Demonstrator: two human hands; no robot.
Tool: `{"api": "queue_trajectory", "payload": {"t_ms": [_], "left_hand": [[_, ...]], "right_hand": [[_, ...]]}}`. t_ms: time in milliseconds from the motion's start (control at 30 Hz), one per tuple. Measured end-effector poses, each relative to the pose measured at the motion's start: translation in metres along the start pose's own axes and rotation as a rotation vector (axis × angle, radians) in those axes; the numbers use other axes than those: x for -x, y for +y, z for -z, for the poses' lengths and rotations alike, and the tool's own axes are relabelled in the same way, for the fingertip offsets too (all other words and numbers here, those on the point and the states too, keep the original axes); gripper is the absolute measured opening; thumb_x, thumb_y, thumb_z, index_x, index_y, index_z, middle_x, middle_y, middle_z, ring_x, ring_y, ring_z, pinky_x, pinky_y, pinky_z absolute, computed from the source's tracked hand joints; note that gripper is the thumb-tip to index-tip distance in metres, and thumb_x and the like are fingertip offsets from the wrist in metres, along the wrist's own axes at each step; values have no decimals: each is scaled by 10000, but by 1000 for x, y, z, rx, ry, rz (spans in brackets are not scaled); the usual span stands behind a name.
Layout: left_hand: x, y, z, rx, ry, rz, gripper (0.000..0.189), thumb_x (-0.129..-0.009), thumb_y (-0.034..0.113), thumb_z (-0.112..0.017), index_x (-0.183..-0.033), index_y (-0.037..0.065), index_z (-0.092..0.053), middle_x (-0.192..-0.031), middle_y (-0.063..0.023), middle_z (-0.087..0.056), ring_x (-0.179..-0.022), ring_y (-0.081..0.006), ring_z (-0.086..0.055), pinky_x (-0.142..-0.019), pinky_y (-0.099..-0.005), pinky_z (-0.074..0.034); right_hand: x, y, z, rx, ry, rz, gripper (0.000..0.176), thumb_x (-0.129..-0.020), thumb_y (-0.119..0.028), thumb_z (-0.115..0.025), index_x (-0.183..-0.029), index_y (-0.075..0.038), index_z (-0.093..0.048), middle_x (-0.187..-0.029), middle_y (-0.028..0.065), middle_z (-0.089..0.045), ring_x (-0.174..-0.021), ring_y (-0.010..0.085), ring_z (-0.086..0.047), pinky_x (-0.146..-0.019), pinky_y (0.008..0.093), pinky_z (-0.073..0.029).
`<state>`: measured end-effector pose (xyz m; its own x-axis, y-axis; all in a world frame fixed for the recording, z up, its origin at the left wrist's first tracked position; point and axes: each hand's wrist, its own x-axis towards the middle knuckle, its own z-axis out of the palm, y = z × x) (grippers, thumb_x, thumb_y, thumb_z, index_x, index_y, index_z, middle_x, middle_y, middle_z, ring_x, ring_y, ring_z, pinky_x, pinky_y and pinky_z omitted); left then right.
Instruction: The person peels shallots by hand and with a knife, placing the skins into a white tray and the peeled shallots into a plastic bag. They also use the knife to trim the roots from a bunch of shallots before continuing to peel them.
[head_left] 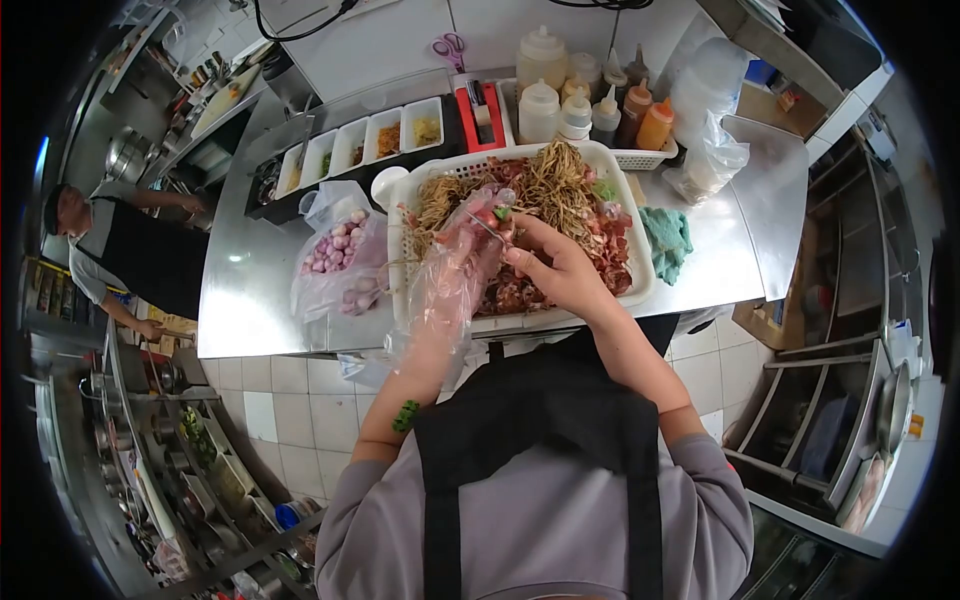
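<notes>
My left hand [455, 262], covered by a loose clear plastic glove, is closed around a reddish shallot [489, 216] with a bit of green at its tip. Against it, my right hand [560, 268] is bare and closed on a small knife [484, 227]; its handle is mostly hidden by the fingers. Both hands are above a white plastic tray [641, 245] heaped with bunches of shallots with dry brown stalks [560, 185] and red papery skins [612, 245]. Left of the tray, a clear plastic bag [310, 275] holds several pinkish peeled shallots [338, 243].
Behind the tray are topping containers [385, 135], a red-and-black box [480, 118], purple scissors [450, 48] and sauce bottles [655, 125]. A green cloth [667, 242] and a plastic bag [708, 160] lie right on the steel table [235, 320]. Another person [140, 240] stands at far left.
</notes>
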<state>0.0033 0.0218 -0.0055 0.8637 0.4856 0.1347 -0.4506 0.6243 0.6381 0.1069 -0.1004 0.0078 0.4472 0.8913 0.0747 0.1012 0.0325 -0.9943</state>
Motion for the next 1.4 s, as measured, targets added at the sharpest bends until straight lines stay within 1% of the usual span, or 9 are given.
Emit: {"api": "queue_trajectory", "payload": {"t_ms": [167,600,800,833,900,1067,1233,1300,1400], "left_hand": [[1,-10,3,-203,77,-114,525,-884,251,-599,-1304,-4,-415,-1106,-78,-542,-997,-185,-558,-908,-289,-468],[3,-14,15,3,130,-43,440,-855,138,-630,-1237,-1,-460,-1107,-97,-562,-992,-200,-583,-851,-277,-511],[1,-13,18,184,136,6,429,-836,61,-633,-1222,-2,-457,-1107,-112,-563,-984,-201,-588,-843,-287,-522],[1,-10,13,207,123,22,412,-833,41,-628,-1208,-2,-461,-1090,-111,-566,-974,-204,-591,-838,-288,-525],[2,-14,23,188,115,5,392,-829,36,-630,-1185,-6,-471,-1080,-110,-569,-966,-208,-592,-838,-291,-525],[4,-22,27,101,169,-56,353,-811,34,-650,-1128,-9,-501,-1049,-113,-584,-946,-214,-596,-832,-295,-524],[3,-16,16,-427,108,-241,338,-799,130,-691,-1079,3,-551,-995,-79,-599,-916,-151,-575,-821,-276,-468],[3,-15,14,-435,111,-224,341,-800,153,-694,-1074,6,-556,-998,-73,-598,-913,-140,-567,-823,-273,-458],[4,-14,15,-471,105,-185,350,-807,190,-693,-1076,11,-558,-1006,-66,-595,-907,-128,-556,-816,-267,-455]], "right_hand": [[0,5,2,0,20,63,452,-883,-174,-604,-1289,-46,-452,-898,73,-605,-792,124,-551,-733,278,-462],[-1,-3,0,195,7,149,441,-871,-187,-611,-1272,-52,-485,-1137,139,-614,-1035,212,-587,-880,313,-440],[-5,-6,-5,253,39,174,410,-856,-168,-613,-1233,-47,-510,-1077,177,-619,-937,306,-621,-813,331,-465],[-5,-5,-6,252,40,173,410,-856,-168,-613,-1233,-47,-510,-1077,177,-619,-937,306,-621,-813,331,-465],[-6,-3,-9,284,91,253,380,-853,-130,-620,-1212,-48,-525,-913,91,-625,-783,115,-555,-740,277,-455],[-6,-5,-9,224,96,266,353,-857,-120,-611,-1188,-39,-516,-834,74,-603,-759,112,-545,-734,267,-450],[-5,-4,-9,175,73,185,291,-865,-115,-602,-1125,-34,-501,-788,65,-578,-717,111,-515,-698,268,-441],[-4,-5,-11,218,138,244,241,-855,-153,-598,-1057,-54,-510,-769,176,-598,-694,343,-587,-628,362,-447],[-4,-5,-10,223,162,259,208,-855,-148,-597,-1007,-44,-500,-766,183,-583,-668,357,-554,-621,363,-442]]}}
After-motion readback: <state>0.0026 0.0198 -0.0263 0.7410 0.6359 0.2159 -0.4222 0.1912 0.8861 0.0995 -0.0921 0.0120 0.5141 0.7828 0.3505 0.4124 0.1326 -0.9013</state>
